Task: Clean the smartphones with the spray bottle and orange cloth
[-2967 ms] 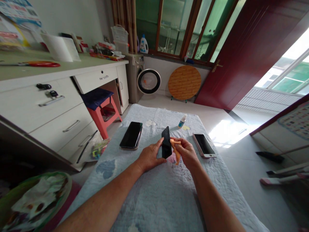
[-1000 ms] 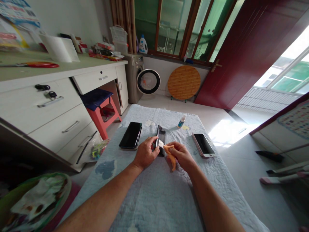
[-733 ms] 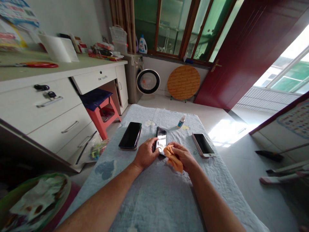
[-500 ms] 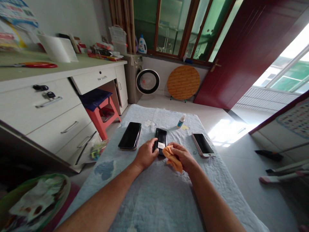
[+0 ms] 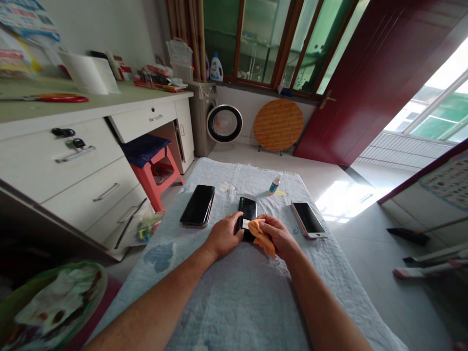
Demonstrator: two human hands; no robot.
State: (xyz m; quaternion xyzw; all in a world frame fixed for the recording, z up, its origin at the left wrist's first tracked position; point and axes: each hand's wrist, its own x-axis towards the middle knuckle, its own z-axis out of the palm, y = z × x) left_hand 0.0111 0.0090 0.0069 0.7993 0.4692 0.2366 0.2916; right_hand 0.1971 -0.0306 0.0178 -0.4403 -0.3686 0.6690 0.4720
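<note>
A black smartphone [image 5: 249,208] with a white label [image 5: 245,223] on it lies on the cloth-covered table in front of me. My left hand [image 5: 225,234] grips its left edge between thumb and fingers. Pinched in my right hand [image 5: 277,234] is an orange cloth [image 5: 263,243], which touches the lower right part of the phone and hides some of it. To the left rests a larger black phone [image 5: 198,205], apparently stacked on another device. A white-framed phone [image 5: 309,219] lies on the right. Behind the middle phone stands a small spray bottle [image 5: 275,184].
The table wears a pale blue quilted cloth [image 5: 226,302]. On the left are a red stool [image 5: 153,165], a desk with drawers [image 5: 84,170] and a waste bin [image 5: 104,292]. A washing machine [image 5: 201,117] with its door open and a round wooden board [image 5: 278,124] stand beyond.
The middle phone has shifted slightly right and turned a little, my left hand moving with it. The orange cloth now covers more of its lower right part.
</note>
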